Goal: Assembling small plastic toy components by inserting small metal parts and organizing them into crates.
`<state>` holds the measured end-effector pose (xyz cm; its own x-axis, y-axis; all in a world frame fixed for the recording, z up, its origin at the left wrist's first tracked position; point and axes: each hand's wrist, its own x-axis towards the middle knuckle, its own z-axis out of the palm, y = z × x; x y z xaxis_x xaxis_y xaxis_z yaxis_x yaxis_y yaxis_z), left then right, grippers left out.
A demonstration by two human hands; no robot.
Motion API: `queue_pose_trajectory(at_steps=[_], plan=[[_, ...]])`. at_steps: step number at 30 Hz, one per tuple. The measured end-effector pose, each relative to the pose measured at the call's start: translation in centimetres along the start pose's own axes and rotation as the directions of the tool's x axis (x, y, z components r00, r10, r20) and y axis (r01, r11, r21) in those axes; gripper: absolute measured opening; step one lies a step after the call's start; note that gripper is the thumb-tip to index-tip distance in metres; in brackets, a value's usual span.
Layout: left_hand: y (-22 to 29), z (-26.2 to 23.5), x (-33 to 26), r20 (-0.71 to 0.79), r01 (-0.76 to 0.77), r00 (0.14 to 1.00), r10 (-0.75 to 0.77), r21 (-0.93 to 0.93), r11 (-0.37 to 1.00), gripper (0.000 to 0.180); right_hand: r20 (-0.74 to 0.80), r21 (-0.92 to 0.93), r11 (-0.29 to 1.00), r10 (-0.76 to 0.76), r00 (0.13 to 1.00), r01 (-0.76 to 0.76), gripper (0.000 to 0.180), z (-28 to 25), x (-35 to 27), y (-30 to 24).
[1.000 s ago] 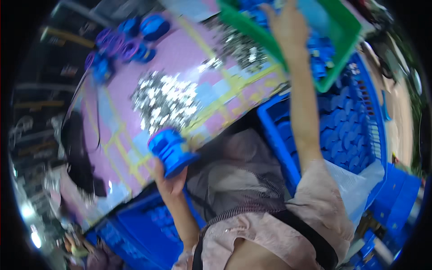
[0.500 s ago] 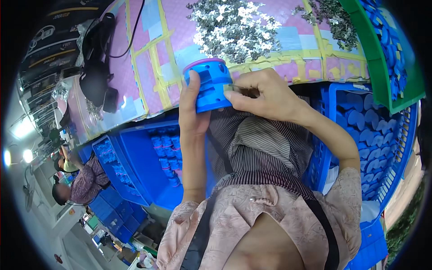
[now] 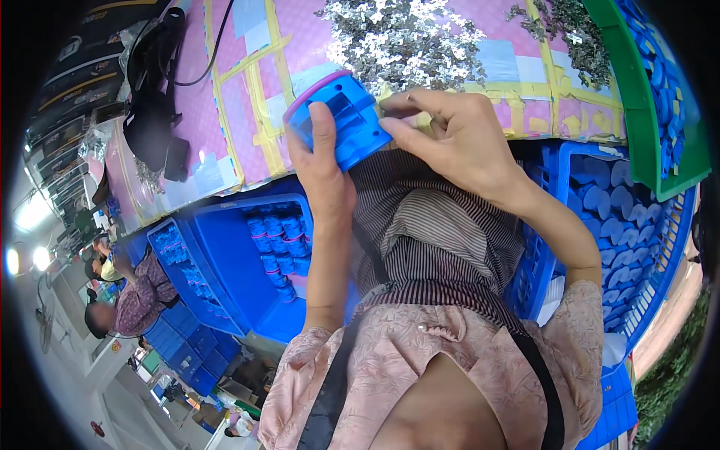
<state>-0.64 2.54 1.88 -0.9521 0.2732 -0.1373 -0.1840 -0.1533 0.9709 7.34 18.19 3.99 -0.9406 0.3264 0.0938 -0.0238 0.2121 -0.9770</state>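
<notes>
A blue plastic cylindrical housing (image 3: 350,127) with a pink rim and square openings in its side is tilted above the front edge of the table. My left hand (image 3: 324,169) is wrapped round it from the left, thumb upright along its side. At the housing's right side, my right hand (image 3: 457,139) has thumb and forefinger curled towards each other in a pinch. Whatever is between these fingertips is too small to make out. Beyond the housing lies a pile of small silvery metal pieces (image 3: 405,45) on the table.
The table (image 3: 300,37) is pink, patched with yellow tape. A smaller metal-piece heap (image 3: 581,49) lies near a green tray (image 3: 637,135) of blue parts. Blue crates stand left (image 3: 217,225) and right (image 3: 559,195), holding blue parts. A dark cable (image 3: 217,67) crosses the table; another person (image 3: 142,300) sits far left.
The housing has tilted and moved slightly left and up with my left hand. My right hand has shifted a little up and right, staying by its side.
</notes>
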Motion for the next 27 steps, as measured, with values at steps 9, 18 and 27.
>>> queue_pose_trajectory(at_steps=[9,18,27], plan=[[-0.7,0.6,-0.4,-0.058,-0.162,0.982,0.178,0.216,0.963,0.047,0.033,-0.337,0.918,-0.209,0.977,0.208,0.019,0.2,0.5,1.2],[-0.8,0.0,-0.2,0.004,0.041,0.999,-0.04,-0.168,0.985,0.053,-0.007,0.346,0.917,0.213,0.977,-0.197,0.016,0.5,0.5,1.4],[0.6,-1.0,-0.5,-0.006,0.139,0.988,-0.153,-0.389,0.911,0.066,0.132,0.556,0.801,0.178,0.975,-0.221,0.051,-2.0,1.3,2.9]])
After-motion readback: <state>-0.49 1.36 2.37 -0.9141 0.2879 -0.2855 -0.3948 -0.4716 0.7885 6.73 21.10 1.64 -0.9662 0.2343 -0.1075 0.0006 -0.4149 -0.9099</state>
